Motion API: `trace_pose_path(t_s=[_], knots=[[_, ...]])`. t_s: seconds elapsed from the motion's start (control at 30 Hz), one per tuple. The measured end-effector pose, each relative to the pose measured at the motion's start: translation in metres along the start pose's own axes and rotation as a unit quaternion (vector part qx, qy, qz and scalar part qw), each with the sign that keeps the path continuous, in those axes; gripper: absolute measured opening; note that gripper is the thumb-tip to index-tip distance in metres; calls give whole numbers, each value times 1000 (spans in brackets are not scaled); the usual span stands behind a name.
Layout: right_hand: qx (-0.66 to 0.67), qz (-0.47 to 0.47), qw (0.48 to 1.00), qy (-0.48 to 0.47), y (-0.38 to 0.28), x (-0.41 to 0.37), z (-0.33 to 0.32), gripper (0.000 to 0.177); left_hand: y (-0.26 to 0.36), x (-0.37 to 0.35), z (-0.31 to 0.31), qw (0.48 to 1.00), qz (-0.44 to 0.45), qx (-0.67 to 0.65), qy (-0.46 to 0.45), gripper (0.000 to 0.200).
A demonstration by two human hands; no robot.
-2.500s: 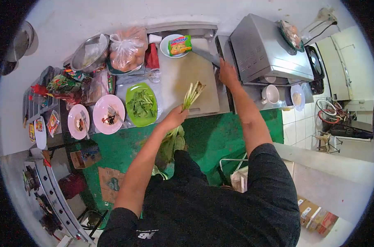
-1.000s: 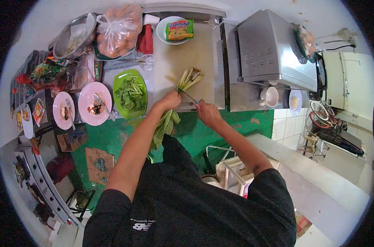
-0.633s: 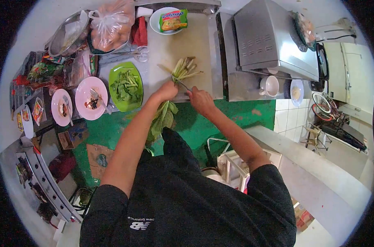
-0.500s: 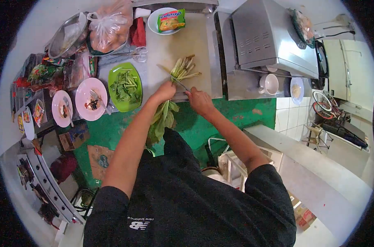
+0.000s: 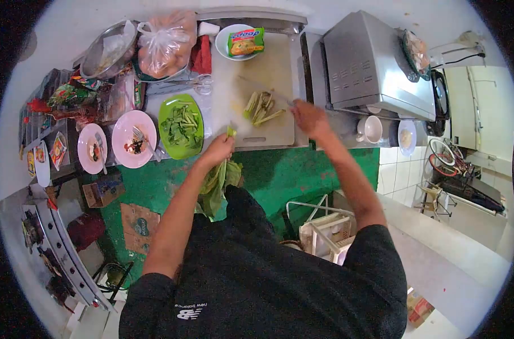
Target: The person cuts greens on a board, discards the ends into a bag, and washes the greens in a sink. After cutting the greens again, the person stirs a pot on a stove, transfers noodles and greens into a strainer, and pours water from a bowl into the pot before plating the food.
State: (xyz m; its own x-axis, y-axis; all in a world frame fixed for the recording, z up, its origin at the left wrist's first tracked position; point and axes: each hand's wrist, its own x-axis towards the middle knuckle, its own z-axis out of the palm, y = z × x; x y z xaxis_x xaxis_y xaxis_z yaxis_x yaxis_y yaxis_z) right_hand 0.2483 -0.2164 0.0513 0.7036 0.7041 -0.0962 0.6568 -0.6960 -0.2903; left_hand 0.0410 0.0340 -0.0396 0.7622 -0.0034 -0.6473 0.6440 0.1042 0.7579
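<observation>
My left hand (image 5: 219, 149) is closed around a bunch of leafy greens (image 5: 214, 183), whose leaves hang below the counter edge and whose cut stems poke out above the fist. In my right hand (image 5: 311, 120) is a knife (image 5: 274, 97), its blade pointing up and left over the cutting board (image 5: 229, 101). Cut stem ends (image 5: 261, 108) lie on the board between my hands, touching neither. Left of the board, a green plate (image 5: 180, 147) holds cut green pieces. A white bowl (image 5: 221, 42) with a green noodle packet (image 5: 245, 43) across it sits at the board's far end.
Two pink plates (image 5: 118, 138) (image 5: 84, 148) with forks stand on the left. Scissors (image 5: 202, 85), a red cloth (image 5: 201, 55) and a bag of eggs (image 5: 165, 48) lie behind the green plate. A metal oven (image 5: 376, 62) and a white cup (image 5: 370, 129) are on the right.
The stem ends have come apart from the bunch and lie loose on the board. My right hand has moved right and up with the knife; my left hand has moved slightly down and left.
</observation>
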Motion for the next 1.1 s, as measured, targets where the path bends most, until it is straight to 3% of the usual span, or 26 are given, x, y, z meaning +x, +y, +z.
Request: trace_pose_path(t_s=[0.1,0.17,0.2,0.33,0.4,0.43,0.5,0.53,0.6,0.63,0.7,0.73,0.8,0.83,0.9,0.97,1.03,1.1], knots=[[-71,-23,994,-79,33,60,-19,37,14,-14,7,1000,12,-19,-11,25],[-111,-173,978,-42,57,91,-8,36,13,-17,12,1000,13,-24,-4,25],[-167,-175,967,-84,56,103,-7,37,7,-16,14,1000,14,-2,0,26],[-183,-156,967,-79,48,114,0,50,-6,-25,16,1000,25,-10,-6,27],[-152,-181,971,35,40,103,1,73,-8,-39,14,999,43,4,-3,27],[-151,-184,971,35,28,96,-4,73,-8,-46,12,999,42,-7,-11,27],[-133,-336,930,-67,4,84,-15,86,-7,-54,8,999,43,-20,-19,27],[-134,-337,929,-68,-10,87,-16,86,-8,-57,6,999,41,24,-3,27],[-143,-424,876,-180,-38,97,-14,91,-5,-65,7,997,43,68,13,27],[-145,-425,876,-179,-42,103,-8,91,-1,-72,7,993,70,92,19,27],[-196,-518,811,-191,-46,114,6,83,-1,-81,6,988,96,116,25,27],[-196,-517,811,-190,-47,115,9,83,-5,-83,5,990,99,98,22,27],[-217,-519,798,-215,-47,116,13,60,-11,-91,4,991,106,76,22,28],[-220,-520,797,-214,-39,119,23,60,-13,-95,3,991,97,84,27,28],[-185,-577,784,-134,-31,119,36,39,-14,-104,-1,991,90,91,34,28],[-211,-577,781,-113,-27,113,42,34,-14,-114,-2,996,45,65,41,28],[-238,-573,779,-92,-27,106,45,29,-30,-114,-7,994,67,67,48,29],[-269,-519,800,-135,-28,97,46,29,-38,-119,-10,992,93,71,53,29]])
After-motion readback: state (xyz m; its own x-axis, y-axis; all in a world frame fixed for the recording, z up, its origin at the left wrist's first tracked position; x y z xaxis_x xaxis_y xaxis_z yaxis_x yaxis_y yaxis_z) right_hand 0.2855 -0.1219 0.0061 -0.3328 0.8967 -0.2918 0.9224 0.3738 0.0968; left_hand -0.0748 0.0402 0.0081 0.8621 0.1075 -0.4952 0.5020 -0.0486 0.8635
